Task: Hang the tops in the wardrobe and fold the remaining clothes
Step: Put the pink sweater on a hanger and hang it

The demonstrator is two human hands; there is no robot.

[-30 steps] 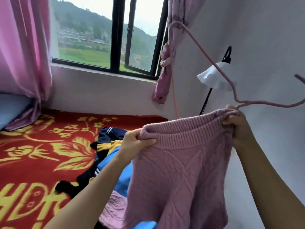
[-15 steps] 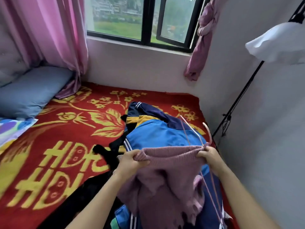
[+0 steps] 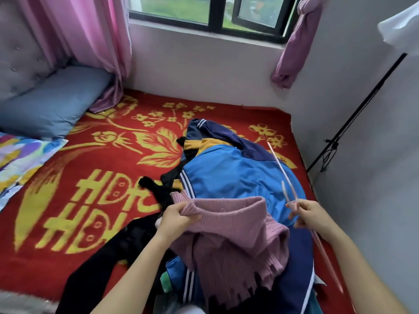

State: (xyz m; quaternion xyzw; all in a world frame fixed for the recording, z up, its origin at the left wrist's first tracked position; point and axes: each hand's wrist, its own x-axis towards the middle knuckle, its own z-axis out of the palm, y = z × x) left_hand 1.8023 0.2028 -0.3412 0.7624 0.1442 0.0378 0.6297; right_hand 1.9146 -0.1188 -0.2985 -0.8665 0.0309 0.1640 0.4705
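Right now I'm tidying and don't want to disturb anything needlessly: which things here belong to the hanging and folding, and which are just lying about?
Part of the job: pink sweater, gripped by the left hand; pink hanger, pinched by the right hand; blue jacket; black garment.

Just lying about: blue pillow; red blanket; pink curtain; lamp stand.

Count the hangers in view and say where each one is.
1. The pink hanger is held in the right hand, slanting over the blue jacket, right of the pink sweater the left hand grips. Others may be hidden beneath them.
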